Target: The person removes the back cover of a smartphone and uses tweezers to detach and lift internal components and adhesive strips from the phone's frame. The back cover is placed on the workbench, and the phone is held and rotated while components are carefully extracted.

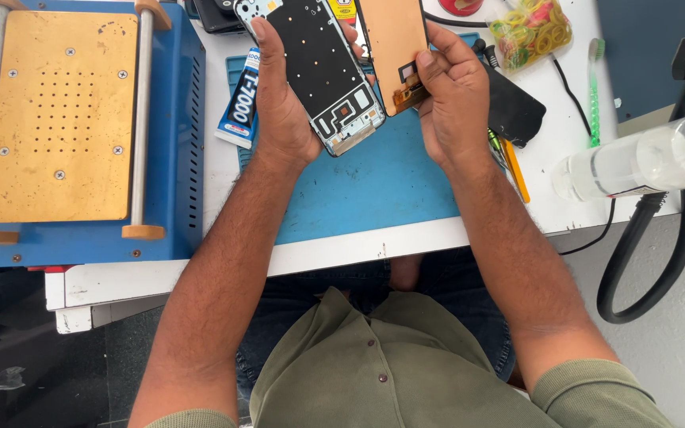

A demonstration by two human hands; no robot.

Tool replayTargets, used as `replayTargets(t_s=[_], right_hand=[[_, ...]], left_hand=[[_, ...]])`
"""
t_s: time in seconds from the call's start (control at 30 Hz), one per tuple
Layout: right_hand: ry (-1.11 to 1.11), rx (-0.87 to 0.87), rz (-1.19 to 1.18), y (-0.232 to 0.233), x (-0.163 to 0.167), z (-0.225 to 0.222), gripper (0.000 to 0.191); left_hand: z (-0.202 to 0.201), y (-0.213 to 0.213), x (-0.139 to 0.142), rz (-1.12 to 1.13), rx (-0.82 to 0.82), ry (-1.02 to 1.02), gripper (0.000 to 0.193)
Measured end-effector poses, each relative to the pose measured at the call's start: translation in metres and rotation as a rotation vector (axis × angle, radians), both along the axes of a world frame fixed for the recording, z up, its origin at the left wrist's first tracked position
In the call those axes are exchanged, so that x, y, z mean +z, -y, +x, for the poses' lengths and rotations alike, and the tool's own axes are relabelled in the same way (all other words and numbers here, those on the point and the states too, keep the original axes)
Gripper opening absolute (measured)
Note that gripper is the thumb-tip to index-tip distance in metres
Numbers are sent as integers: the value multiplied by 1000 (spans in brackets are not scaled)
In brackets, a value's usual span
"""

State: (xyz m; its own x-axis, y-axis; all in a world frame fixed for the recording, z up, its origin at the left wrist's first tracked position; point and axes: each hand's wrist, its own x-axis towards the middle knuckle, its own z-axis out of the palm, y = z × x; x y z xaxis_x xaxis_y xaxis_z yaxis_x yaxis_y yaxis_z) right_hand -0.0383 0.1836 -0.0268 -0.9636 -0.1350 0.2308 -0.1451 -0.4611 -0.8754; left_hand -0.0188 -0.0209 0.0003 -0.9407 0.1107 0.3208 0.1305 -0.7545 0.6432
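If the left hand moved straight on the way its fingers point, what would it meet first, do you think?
Probably the dark device at the table's far edge, just beyond the fingertips; the left hand already holds the phone frame. Depth is unclear.

Phone frame (328,75): matt black plastic, silvery metal edge. Screen panel (392,49): smooth coppery foil back. Mat (366,186), 6 o'clock: matt blue rubber.
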Motion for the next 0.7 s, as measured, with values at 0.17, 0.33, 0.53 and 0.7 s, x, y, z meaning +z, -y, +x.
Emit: replayTargets(t_s=[0.17, 0.33, 0.53, 0.7], right_hand=[[-2, -10, -5, -3, -4, -2, 30], [15, -34, -14, -4, -6, -3, 31], [18, -43, -12, -4, -7, -4, 31], [-6, -36, -40, -5, -11, -5, 32]], left_hand=[[-1, -1, -1, 26, -13, -4, 73], [-1, -2, -1, 31, -13, 6, 73], [-2, -1, -1, 14, -2, -18, 73], [-1, -1, 0, 29, -2, -6, 74]])
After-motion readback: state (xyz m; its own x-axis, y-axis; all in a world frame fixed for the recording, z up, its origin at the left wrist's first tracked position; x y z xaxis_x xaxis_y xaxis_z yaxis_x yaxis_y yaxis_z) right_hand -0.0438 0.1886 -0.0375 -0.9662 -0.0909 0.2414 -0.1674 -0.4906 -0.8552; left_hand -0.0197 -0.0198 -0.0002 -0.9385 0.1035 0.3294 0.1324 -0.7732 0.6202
